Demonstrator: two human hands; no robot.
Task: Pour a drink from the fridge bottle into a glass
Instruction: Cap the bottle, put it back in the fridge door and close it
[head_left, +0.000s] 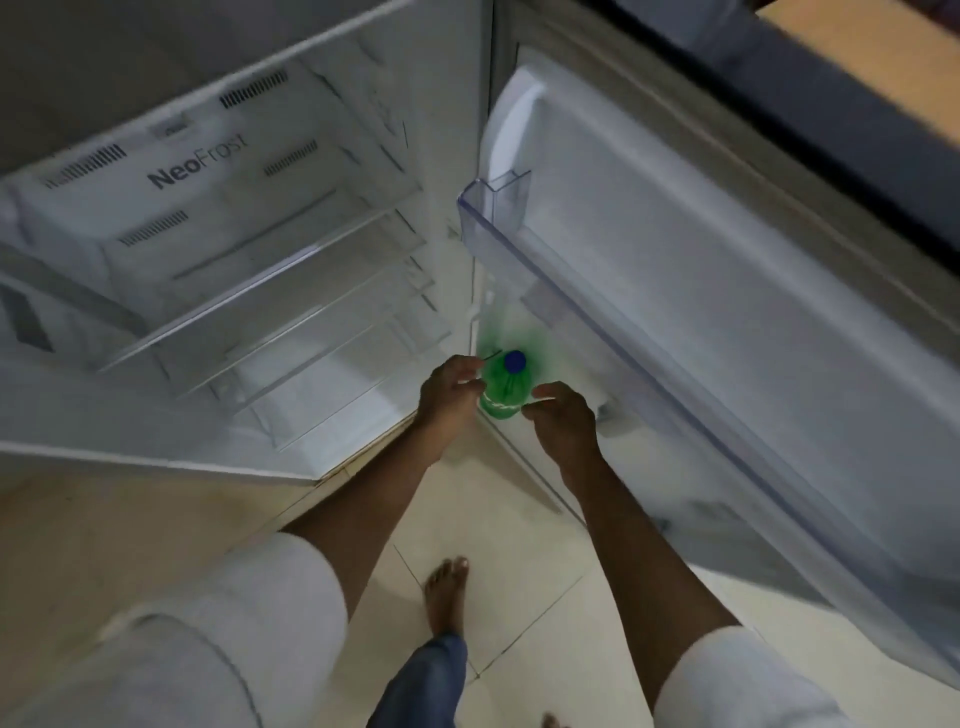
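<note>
A green plastic bottle (501, 384) with a blue cap stands upright low down at the hinge side of the open fridge door, by the lowest door shelf. My left hand (449, 389) presses its curled fingers against the bottle's left shoulder. My right hand (563, 421) cups the bottle's right side with thumb and fingers touching it. The bottle's lower body is hidden between my hands. No glass is in view.
The fridge interior (218, 249) on the left holds several bare glass shelves. The open door (727, 291) on the right carries a clear upper door shelf (498, 208). Pale floor tiles and my bare foot (447, 597) lie below.
</note>
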